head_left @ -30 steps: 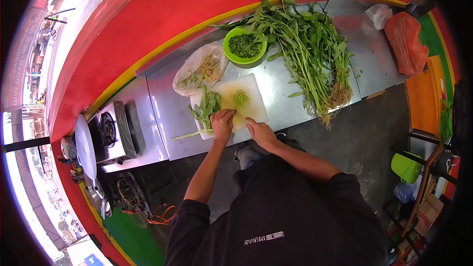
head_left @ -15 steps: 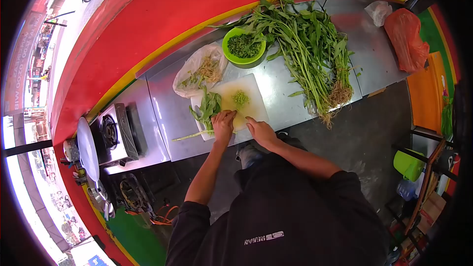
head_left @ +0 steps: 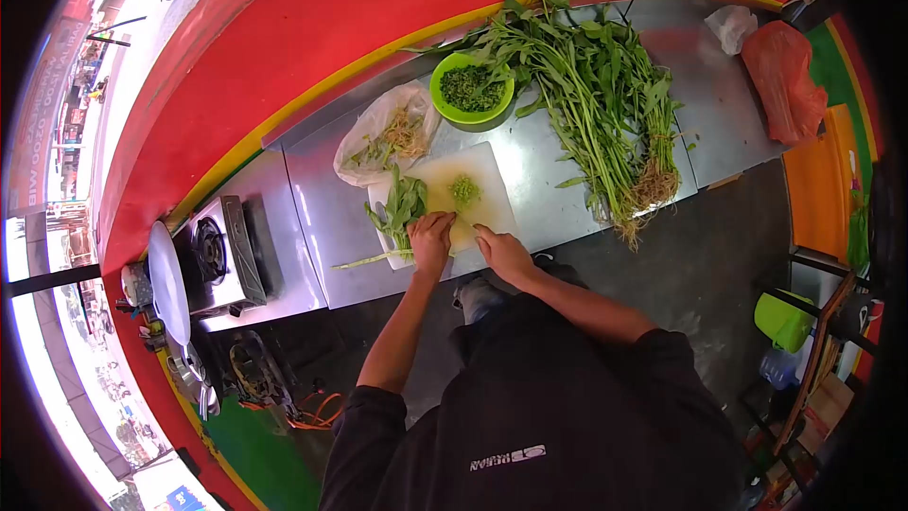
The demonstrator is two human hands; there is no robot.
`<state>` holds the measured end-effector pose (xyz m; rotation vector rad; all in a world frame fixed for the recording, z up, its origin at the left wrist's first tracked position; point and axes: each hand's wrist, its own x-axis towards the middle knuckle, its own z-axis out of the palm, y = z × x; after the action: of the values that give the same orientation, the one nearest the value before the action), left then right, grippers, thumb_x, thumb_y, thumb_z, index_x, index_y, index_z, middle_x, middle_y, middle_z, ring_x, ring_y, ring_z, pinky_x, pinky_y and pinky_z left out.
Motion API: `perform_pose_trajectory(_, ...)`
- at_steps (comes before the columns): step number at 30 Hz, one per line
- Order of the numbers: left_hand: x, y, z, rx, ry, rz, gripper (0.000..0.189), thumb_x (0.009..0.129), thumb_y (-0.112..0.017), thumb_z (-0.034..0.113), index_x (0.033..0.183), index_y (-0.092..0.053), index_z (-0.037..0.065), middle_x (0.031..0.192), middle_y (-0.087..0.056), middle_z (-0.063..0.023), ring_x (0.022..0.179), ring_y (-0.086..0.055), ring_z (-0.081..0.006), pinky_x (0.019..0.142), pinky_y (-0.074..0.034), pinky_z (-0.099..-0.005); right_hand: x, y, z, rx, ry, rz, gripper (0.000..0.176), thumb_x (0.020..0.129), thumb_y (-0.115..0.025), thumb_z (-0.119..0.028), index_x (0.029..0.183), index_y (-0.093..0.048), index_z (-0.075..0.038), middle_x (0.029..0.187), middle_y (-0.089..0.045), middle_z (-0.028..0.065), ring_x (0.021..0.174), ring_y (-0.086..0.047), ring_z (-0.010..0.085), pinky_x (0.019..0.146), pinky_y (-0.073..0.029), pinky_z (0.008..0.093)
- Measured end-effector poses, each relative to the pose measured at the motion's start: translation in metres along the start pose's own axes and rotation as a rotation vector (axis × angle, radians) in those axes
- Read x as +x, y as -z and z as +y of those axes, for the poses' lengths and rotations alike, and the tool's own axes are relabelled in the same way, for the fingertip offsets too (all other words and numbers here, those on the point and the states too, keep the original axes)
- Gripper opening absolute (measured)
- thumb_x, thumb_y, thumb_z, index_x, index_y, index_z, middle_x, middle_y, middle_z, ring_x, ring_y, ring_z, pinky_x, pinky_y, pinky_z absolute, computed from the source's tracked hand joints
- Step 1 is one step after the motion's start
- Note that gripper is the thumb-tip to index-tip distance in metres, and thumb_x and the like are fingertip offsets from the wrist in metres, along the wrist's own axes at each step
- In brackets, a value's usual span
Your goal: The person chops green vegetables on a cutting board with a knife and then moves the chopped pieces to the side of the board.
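Observation:
On the white cutting board lies a small heap of finely chopped green stems. My left hand is closed on a bunch of leafy greens at the board's left side; the leaves stick out beyond the fingers and a pale stem extends left over the board's edge. Just right of it, my right hand is closed at the board's near edge, its fingertips pointing toward the left hand. What it grips is too thin and hidden to make out.
Behind the board stand a green bowl of chopped greens and a plastic bag with root trimmings. Long rooted greens cover the counter to the right, before a red plastic bag. A gas stove sits left.
Both hands stay almost in place over the board. The whole view has shifted slightly; the greens and the chopped heap look the same.

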<state>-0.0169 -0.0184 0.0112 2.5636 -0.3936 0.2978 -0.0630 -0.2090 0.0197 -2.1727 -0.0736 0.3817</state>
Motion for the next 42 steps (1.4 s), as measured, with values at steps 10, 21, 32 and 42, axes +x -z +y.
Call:
perform_pose_trajectory(10, 0.003, 0.000, 0.003, 0.017, -0.006, 0.010, 0.013, 0.085, -0.076, 0.009, 0.097, -0.079, 0.011, 0.096, -0.075, -0.0011, 0.090, -0.067, -0.0225, 0.084, -0.043, -0.0371, 0.002, 0.003, -0.002, -0.026, -0.005, -0.022, 0.032, 0.105, -0.052, -0.029, 0.130, -0.058, -0.011, 0.080, -0.070, 0.0259, 0.075, -0.068, 0.0493, 0.069, -0.055, 0.0596)
perform_pose_trajectory(21, 0.003, -0.001, 0.001, -0.037, 0.044, -0.004, 0.008, 0.086, -0.076, 0.010, 0.094, -0.077, 0.011, 0.097, -0.074, -0.0021, 0.091, -0.068, -0.0241, 0.084, -0.043, -0.0392, -0.007, 0.007, 0.001, -0.017, 0.043, -0.019, 0.032, 0.105, -0.054, -0.025, 0.131, -0.059, -0.006, 0.081, -0.069, 0.0287, 0.078, -0.068, 0.0495, 0.071, -0.054, 0.0587)
perform_pose_trajectory(32, -0.001, 0.001, 0.003, -0.020, 0.055, 0.003, 0.013, 0.088, -0.074, 0.011, 0.100, -0.078, 0.011, 0.098, -0.073, -0.0020, 0.092, -0.067, -0.0238, 0.085, -0.043, -0.0391, -0.007, 0.007, -0.005, -0.024, 0.028, -0.002, 0.032, 0.105, -0.054, -0.024, 0.131, -0.059, -0.007, 0.082, -0.069, 0.0285, 0.079, -0.068, 0.0501, 0.072, -0.054, 0.0586)
perform_pose_trajectory(42, -0.004, -0.002, 0.000, 0.004, 0.024, -0.023, 0.014, 0.087, -0.074, 0.010, 0.100, -0.078, 0.012, 0.098, -0.074, -0.0029, 0.092, -0.068, -0.0235, 0.085, -0.043, -0.0388, -0.002, 0.002, -0.001, -0.085, 0.026, -0.003, 0.030, 0.105, -0.051, -0.027, 0.131, -0.055, -0.011, 0.077, -0.069, 0.0271, 0.074, -0.068, 0.0501, 0.068, -0.054, 0.0605)
